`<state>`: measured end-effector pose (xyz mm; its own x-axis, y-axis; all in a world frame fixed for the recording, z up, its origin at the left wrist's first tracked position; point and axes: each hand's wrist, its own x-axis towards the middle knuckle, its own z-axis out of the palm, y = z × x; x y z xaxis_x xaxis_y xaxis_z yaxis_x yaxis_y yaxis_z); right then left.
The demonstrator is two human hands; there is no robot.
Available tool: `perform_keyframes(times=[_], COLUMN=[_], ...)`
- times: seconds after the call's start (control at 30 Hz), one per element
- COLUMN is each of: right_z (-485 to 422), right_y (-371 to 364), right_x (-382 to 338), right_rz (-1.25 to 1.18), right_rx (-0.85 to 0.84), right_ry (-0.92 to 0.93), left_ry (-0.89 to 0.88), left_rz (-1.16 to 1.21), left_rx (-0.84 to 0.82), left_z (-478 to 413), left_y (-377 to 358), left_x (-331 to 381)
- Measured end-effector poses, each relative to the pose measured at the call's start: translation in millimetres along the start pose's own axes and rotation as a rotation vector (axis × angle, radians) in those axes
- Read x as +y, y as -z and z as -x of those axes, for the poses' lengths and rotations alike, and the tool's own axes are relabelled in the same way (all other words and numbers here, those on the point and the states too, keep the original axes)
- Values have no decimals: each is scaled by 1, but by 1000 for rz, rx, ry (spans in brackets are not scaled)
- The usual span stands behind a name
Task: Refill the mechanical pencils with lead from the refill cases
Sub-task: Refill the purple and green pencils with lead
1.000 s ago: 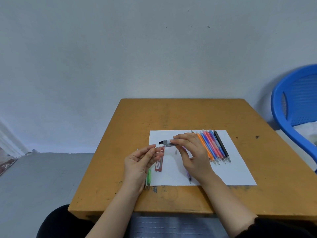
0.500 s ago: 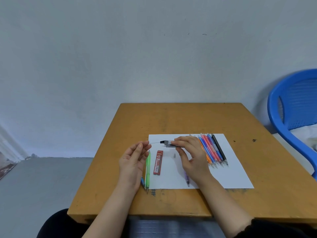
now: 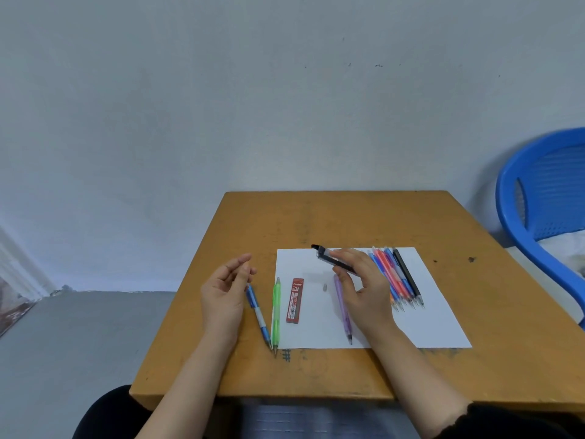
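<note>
My right hand (image 3: 364, 289) grips a clear refill case with a black cap (image 3: 329, 258), tilted above the white paper (image 3: 437, 318). My left hand (image 3: 226, 293) hovers left of the paper with thumb and forefinger pinched together, as on a lead too thin to make out. A blue pencil (image 3: 259, 318) and a green pencil (image 3: 276, 312) lie by the paper's left edge. A red refill case (image 3: 295, 300) lies flat on the paper. Partly under my right hand is a purple pencil (image 3: 345, 318), with a small grey cap (image 3: 324, 287) beside it.
Several coloured pencils (image 3: 399, 280) lie in a row on the paper's right half. The paper lies on an orange wooden table (image 3: 316, 217) against a grey wall. A blue plastic chair (image 3: 519, 210) stands at the right. My lap is under the front edge.
My left hand drew a thin lead out of the clear case and moved left, away from it. My right hand tilted the case's black end up. The camera tipped slightly.
</note>
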<state>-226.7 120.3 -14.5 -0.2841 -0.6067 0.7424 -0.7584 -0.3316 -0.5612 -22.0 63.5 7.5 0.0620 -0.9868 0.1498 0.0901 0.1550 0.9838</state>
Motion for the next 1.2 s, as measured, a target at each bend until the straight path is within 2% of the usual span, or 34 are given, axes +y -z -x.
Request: perform_keyframes(times=[0.2, 0.47, 1.0, 1.2], right_z=[-1, -2, -2, 0], right_y=[-1, -1, 1, -1], right_x=[1, -2, 0, 2], right_rz=[-15, -10, -34, -65], right_rx=[-10, -18, -8, 75], right_ry=[39, 87, 28, -7], left_ry=[-160, -247, -253, -251], left_rz=[-96, -213, -221, -215], left_rx=[109, 14, 23, 29], left_z=[8, 12, 8, 8], left_y=[1, 0, 2, 2], left_x=[-11, -15, -23, -23])
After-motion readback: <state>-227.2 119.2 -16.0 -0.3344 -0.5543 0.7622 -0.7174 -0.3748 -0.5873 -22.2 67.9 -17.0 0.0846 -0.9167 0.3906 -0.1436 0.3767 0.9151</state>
